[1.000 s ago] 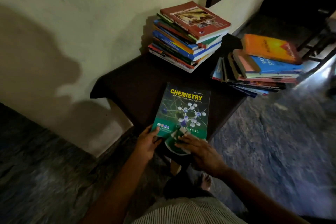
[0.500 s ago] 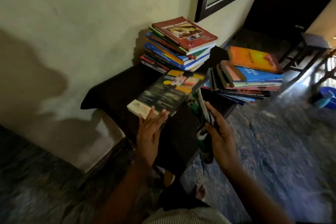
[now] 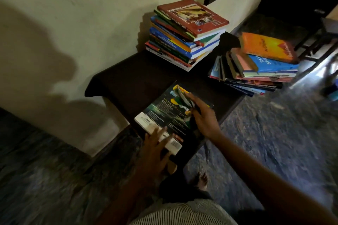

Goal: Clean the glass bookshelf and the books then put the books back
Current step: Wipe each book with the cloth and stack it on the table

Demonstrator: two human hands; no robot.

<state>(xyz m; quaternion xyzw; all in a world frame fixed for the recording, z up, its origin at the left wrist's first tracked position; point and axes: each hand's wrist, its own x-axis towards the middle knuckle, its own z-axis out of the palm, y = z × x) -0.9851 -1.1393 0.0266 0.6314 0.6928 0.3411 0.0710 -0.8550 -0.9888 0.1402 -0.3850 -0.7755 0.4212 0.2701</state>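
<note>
One head camera, looking steeply down, close over the table; wall upper left, books upper right.

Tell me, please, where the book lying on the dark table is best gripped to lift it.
Probably its near end, from the person's side. The book lies flat, back cover up, that end by the front edge of the table, where the left hand rests its fingers; the right hand holds a cloth over the far part.
</note>
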